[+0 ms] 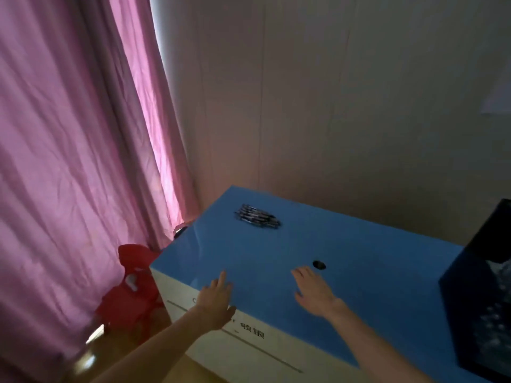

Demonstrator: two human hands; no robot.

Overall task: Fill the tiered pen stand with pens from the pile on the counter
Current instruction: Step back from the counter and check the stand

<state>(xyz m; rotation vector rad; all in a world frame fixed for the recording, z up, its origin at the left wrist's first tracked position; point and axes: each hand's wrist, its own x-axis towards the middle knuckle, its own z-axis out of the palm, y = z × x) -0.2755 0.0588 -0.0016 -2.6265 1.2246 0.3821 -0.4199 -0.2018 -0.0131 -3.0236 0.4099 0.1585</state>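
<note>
A pink curtain [69,161] hangs left of the blue desk [359,272]. Both hands, left hand [217,302] and right hand [315,293], lie flat on its near edge, fingers [300,273] straight, holding nothing. The pile of pens [257,217] lies at the desk's far side, well apart from them.

Both bare forearms reached forward over the counter [359,272]. The left hand [217,302] lay flat at its near edge, fingers straight; the right hand [315,293] rested palm-down farther in, fingers spread.

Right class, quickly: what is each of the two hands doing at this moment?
Left hand: open, fingers straight, flat on the blue counter, holding nothing.
Right hand: open, fingers extended over the counter, holding nothing.
</note>
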